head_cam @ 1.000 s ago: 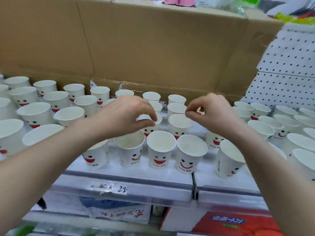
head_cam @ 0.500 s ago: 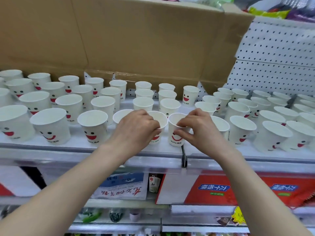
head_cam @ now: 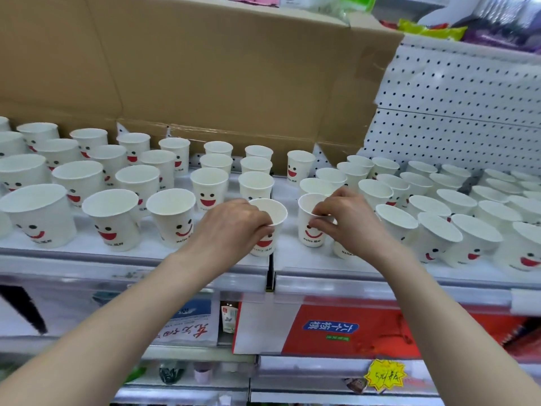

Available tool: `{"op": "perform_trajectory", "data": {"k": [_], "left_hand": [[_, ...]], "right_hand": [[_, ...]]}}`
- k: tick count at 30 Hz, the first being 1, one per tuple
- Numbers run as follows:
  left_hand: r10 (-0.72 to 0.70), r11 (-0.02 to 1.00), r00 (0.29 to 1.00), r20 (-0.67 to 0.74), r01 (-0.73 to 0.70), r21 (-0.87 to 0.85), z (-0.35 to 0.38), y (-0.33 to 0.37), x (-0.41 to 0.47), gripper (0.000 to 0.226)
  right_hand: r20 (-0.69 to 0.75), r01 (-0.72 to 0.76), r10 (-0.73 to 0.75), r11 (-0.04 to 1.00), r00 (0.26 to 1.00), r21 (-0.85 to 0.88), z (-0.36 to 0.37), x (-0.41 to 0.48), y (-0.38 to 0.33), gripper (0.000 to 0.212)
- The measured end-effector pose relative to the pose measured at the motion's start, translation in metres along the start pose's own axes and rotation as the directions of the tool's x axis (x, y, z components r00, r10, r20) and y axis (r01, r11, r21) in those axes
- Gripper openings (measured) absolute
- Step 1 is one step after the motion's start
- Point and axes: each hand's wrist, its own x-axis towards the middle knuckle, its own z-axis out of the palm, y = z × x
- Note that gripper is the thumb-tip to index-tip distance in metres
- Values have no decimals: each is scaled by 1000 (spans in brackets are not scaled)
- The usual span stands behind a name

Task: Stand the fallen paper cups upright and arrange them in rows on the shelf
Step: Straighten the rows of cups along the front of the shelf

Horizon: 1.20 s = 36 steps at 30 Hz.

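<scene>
1. Two cups are held at the front edge of the shelf (head_cam: 140,259), head view. The left cup (head_cam: 270,210), at 6 o'clock of the middle column, is gripped by the left hand (head_cam: 234,227), fingers curled round its side.
2. The right cup (head_cam: 309,234), at its 3 o'clock, is pinched at the rim by the right hand (head_cam: 348,221).
3. Judged risks: a rim crushed by hard pinching, or the neighbouring cup (head_cam: 343,251), at 5 o'clock beneath the right wrist, toppled.

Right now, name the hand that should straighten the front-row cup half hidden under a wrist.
Right. The right hand pinches the rim of a cup directly beside the half-hidden cup, which sits under its wrist. The left hand grips another cup farther left and would have to cross.
</scene>
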Motion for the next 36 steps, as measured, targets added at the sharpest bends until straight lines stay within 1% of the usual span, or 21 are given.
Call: {"op": "perform_trajectory", "data": {"k": [3, 5, 7, 8, 10, 12, 13, 14, 16, 18, 20, 24, 27, 30, 31, 32, 34, 36], "left_hand": [[-27, 1000, 1000, 16, 27, -15, 6, 6, 4, 23], [-35, 998, 999, 1, 35, -42, 8, 6, 4, 27], [-79, 996, 997, -26, 78, -52, 2, 1, 0, 39], [-108, 994, 993, -56, 107, -35, -4, -4, -3, 44], [-170, 983, 972, -163, 179, 46, -21, -18, -15, 43], [-242, 952, 933, -267, 282, 120, -40, -36, -31, 37], [-281, 933, 915, -288, 330, 139, -47, -46, -40, 35], [-326, 915, 903, -279, 376, 149, -53, -54, -48, 33], [-401, 885, 893, -205, 436, 165, -58, -65, -59, 30], [-407, 885, 904, -129, 425, 187, -56, -67, -65, 25], [-371, 906, 924, -91, 381, 183, -49, -65, -66, 21], [-297, 947, 949, -104, 307, 91, -39, -59, -63, 15], [-258, 964, 962, -87, 263, 47, -32, -55, -58, 15], [-262, 965, 961, -93, 260, -27, -30, -57, -54, 17], [-272, 962, 957, -95, 268, -57, -29, -58, -54, 21], [-287, 956, 953, -92, 280, -82, -28, -59, -54, 30], [-318, 943, 946, -61, 310, -121, -28, -59, -54, 58], [-352, 925, 936, -13, 346, -154, -27, -59, -51, 79]], "right_hand": [[17, -12, 13, 999, 1000, -39, -1, 5, 10, 18], [0, -7, 7, 998, 1000, -57, 0, 7, 11, 21], [-49, 20, -20, 1000, 999, -8, 0, 6, 5, 35], [-82, 49, -46, 998, 996, 43, -1, 6, -2, 40], [-114, 108, -94, 986, 989, 128, -2, 6, -20, 43], [-78, 117, -108, 986, 991, 123, 0, 8, -37, 47], [-50, 109, -104, 989, 993, 101, 3, 10, -44, 48], [-23, 97, -95, 992, 995, 84, 7, 12, -49, 49], [14, 61, -63, 994, 998, 91, 14, 15, -56, 45], [12, 37, -39, 991, 999, 131, 21, 18, -62, 42], [6, 15, -16, 986, 1000, 168, 25, 19, -68, 37], [0, -13, 13, 972, 1000, 233, 32, 21, -79, 34], [0, -42, 44, 971, 999, 236, 34, 22, -86, 39], [4, -69, 70, 966, 998, 250, 35, 22, -89, 52], [7, -74, 74, 964, 997, 257, 36, 21, -89, 59], [13, -78, 77, 962, 997, 260, 36, 21, -90, 66], [32, -86, 80, 964, 996, 252, 37, 20, -90, 81], [60, -106, 94, 966, 994, 236, 36, 20, -90, 88]]}}
